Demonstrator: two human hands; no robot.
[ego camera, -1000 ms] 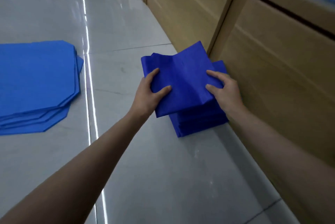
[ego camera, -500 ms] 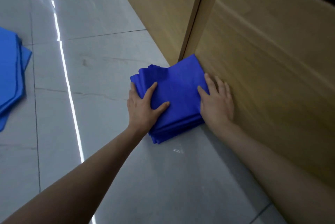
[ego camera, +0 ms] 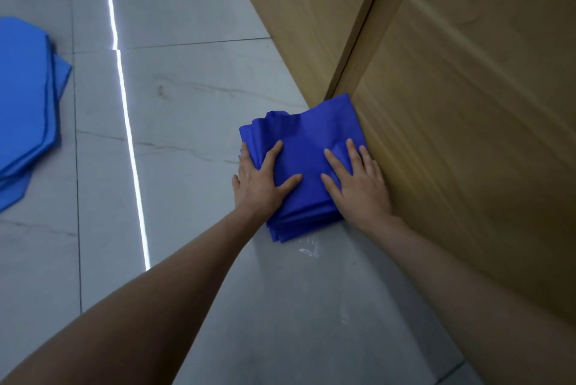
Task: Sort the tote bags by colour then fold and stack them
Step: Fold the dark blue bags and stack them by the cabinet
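The left hand (ego camera: 261, 182) lies flat, fingers spread, on the stack of folded dark blue tote bags (ego camera: 307, 148), as does the right hand (ego camera: 358, 185). That stack sits on the tiled floor (ego camera: 187, 104), touching the wooden cabinet (ego camera: 467, 104). Well left of the cabinet lies a pile of unfolded lighter blue bags (ego camera: 25, 104).

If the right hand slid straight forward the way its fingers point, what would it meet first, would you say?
The right hand lies flat on the folded dark blue tote bags, fingers pointing up-frame beside the wooden cabinet. It would probably first meet the cabinet's upright post, though depth is uncertain.
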